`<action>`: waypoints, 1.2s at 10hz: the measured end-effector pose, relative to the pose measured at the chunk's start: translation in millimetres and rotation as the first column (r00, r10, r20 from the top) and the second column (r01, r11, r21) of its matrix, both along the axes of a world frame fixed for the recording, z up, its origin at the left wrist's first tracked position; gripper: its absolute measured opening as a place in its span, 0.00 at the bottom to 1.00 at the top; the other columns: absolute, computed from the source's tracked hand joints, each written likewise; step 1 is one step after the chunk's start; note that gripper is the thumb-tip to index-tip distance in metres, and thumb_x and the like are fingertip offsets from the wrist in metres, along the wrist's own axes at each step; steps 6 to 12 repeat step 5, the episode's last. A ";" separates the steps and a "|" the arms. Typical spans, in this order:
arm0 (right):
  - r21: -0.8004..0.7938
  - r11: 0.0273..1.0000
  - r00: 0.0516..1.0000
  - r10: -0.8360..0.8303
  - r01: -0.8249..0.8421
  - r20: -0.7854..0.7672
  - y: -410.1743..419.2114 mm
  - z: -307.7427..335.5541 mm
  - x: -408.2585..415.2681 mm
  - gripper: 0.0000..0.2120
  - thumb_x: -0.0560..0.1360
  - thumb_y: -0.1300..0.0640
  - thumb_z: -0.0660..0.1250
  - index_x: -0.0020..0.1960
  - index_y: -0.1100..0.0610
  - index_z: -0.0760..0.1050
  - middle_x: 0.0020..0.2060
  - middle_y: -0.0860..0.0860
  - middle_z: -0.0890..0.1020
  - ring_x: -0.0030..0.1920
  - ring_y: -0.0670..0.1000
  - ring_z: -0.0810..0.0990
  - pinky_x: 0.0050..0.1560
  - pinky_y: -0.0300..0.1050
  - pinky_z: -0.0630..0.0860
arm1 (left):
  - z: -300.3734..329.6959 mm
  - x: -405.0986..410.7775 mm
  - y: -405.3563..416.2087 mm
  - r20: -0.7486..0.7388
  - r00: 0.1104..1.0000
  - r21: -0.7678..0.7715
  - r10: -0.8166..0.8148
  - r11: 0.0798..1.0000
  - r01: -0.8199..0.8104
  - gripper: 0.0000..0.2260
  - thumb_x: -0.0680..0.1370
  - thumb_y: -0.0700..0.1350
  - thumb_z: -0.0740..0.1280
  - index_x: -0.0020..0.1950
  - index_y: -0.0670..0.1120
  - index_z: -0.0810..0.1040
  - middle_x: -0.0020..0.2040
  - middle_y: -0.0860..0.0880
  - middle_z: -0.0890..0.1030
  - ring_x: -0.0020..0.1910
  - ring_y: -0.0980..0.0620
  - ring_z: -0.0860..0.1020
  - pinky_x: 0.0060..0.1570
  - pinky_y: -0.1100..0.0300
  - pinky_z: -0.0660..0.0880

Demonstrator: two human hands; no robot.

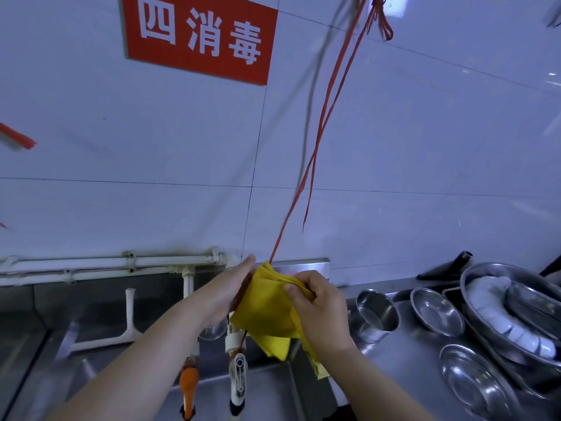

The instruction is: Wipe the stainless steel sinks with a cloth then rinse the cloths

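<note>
Steel counter (403, 354) with bowls (437, 311), sink (267, 387), white tiled wall (394, 147), red sign (200, 34)

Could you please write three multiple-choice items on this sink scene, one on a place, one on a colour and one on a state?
1. Where do the steel bowls stand?
A. on the counter to the right of the sink
B. inside the sink
C. on a wall shelf

2. What colour is the cloth?
A. blue
B. yellow
C. white

3. How is the cloth held?
A. it lies flat in the sink
B. it hangs alone from the red string
C. the right hand pinches it while the left hand rests flat against it

Answers:
1 A, the bowls sit on the steel counter right of the sink.
2 B, the folded cloth is bright yellow.
3 C, the right thumb and fingers curl round the folds and the left fingers lie straight along the cloth's side.
</note>
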State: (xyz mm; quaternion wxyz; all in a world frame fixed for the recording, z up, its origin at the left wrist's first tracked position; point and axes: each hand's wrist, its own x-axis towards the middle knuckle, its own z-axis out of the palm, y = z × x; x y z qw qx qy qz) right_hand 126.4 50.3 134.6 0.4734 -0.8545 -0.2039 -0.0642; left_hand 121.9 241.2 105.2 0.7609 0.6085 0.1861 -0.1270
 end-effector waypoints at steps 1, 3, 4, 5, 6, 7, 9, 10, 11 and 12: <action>-0.118 0.993 0.999 0.005 0.000 0.045 0.6 -6.5 0.4 0.04 0.73 0.47 0.67 0.41 0.41 0.74 0.34 0.42 0.79 0.42 0.44 0.76 0.38 0.39 0.73 | -8.3 -2.8 1.5 -0.070 0.997 0.122 -0.013 0.992 0.021 0.31 0.71 0.72 0.56 0.64 0.53 0.75 0.63 0.48 0.77 0.62 0.46 0.74 0.66 0.45 0.68; -0.294 0.956 0.998 -0.038 0.020 -0.059 -4.4 -28.4 -0.4 0.06 0.76 0.47 0.64 0.42 0.41 0.69 0.34 0.41 0.76 0.38 0.42 0.75 0.33 0.31 0.65 | -3.2 -11.5 0.1 0.033 0.999 0.320 0.015 0.947 -0.025 0.22 0.72 0.70 0.53 0.47 0.61 0.81 0.47 0.57 0.83 0.50 0.55 0.80 0.49 0.56 0.75; -0.347 0.938 0.995 -0.040 0.007 -0.086 -7.3 -30.5 -0.5 0.10 0.77 0.46 0.63 0.57 0.42 0.71 0.47 0.44 0.78 0.50 0.47 0.76 0.49 0.42 0.75 | 3.2 -21.2 -1.1 0.076 0.997 0.334 -0.015 0.943 -0.011 0.20 0.76 0.66 0.53 0.50 0.59 0.80 0.49 0.56 0.83 0.50 0.54 0.80 0.51 0.55 0.75; -0.349 0.935 0.998 -0.065 0.065 0.014 -12.6 -28.7 -2.0 0.19 0.76 0.46 0.65 0.65 0.46 0.70 0.55 0.44 0.77 0.57 0.48 0.73 0.58 0.44 0.68 | 2.5 -29.6 -3.6 0.030 0.999 0.327 0.023 0.945 -0.031 0.19 0.79 0.63 0.52 0.55 0.57 0.78 0.53 0.54 0.81 0.54 0.51 0.79 0.61 0.47 0.72; -0.349 0.935 0.998 -0.065 0.065 0.014 -12.6 -28.7 -2.0 0.19 0.76 0.46 0.65 0.65 0.46 0.70 0.55 0.44 0.77 0.57 0.48 0.73 0.58 0.44 0.68 | 2.5 -29.6 -3.6 0.030 0.999 0.327 0.023 0.945 -0.031 0.19 0.79 0.63 0.52 0.55 0.57 0.78 0.53 0.54 0.81 0.54 0.51 0.79 0.61 0.47 0.72; -0.349 0.935 0.998 -0.065 0.065 0.014 -12.6 -28.7 -2.0 0.19 0.76 0.46 0.65 0.65 0.46 0.70 0.55 0.44 0.77 0.57 0.48 0.73 0.58 0.44 0.68 | 2.5 -29.6 -3.6 0.030 0.999 0.327 0.023 0.945 -0.031 0.19 0.79 0.63 0.52 0.55 0.57 0.78 0.53 0.54 0.81 0.54 0.51 0.79 0.61 0.47 0.72; -0.349 0.935 0.998 -0.065 0.065 0.014 -12.6 -28.7 -2.0 0.19 0.76 0.46 0.65 0.65 0.46 0.70 0.55 0.44 0.77 0.57 0.48 0.73 0.58 0.44 0.68 | 2.5 -29.6 -3.6 0.030 0.999 0.327 0.023 0.945 -0.031 0.19 0.79 0.63 0.52 0.55 0.57 0.78 0.53 0.54 0.81 0.54 0.51 0.79 0.61 0.47 0.72; -0.349 0.935 0.998 -0.065 0.065 0.014 -12.6 -28.7 -2.0 0.19 0.76 0.46 0.65 0.65 0.46 0.70 0.55 0.44 0.77 0.57 0.48 0.73 0.58 0.44 0.68 | 2.5 -29.6 -3.6 0.030 0.999 0.327 0.023 0.945 -0.031 0.19 0.79 0.63 0.52 0.55 0.57 0.78 0.53 0.54 0.81 0.54 0.51 0.79 0.61 0.47 0.72; -0.349 0.935 0.998 -0.065 0.065 0.014 -12.6 -28.7 -2.0 0.19 0.76 0.46 0.65 0.65 0.46 0.70 0.55 0.44 0.77 0.57 0.48 0.73 0.58 0.44 0.68 | 2.5 -29.6 -3.6 0.030 0.999 0.327 0.023 0.945 -0.031 0.19 0.79 0.63 0.52 0.55 0.57 0.78 0.53 0.54 0.81 0.54 0.51 0.79 0.61 0.47 0.72; -0.349 0.935 0.998 -0.065 0.065 0.014 -12.6 -28.7 -2.0 0.19 0.76 0.46 0.65 0.65 0.46 0.70 0.55 0.44 0.77 0.57 0.48 0.73 0.58 0.44 0.68 | 2.5 -29.6 -3.6 0.030 0.999 0.327 0.023 0.945 -0.031 0.19 0.79 0.63 0.52 0.55 0.57 0.78 0.53 0.54 0.81 0.54 0.51 0.79 0.61 0.47 0.72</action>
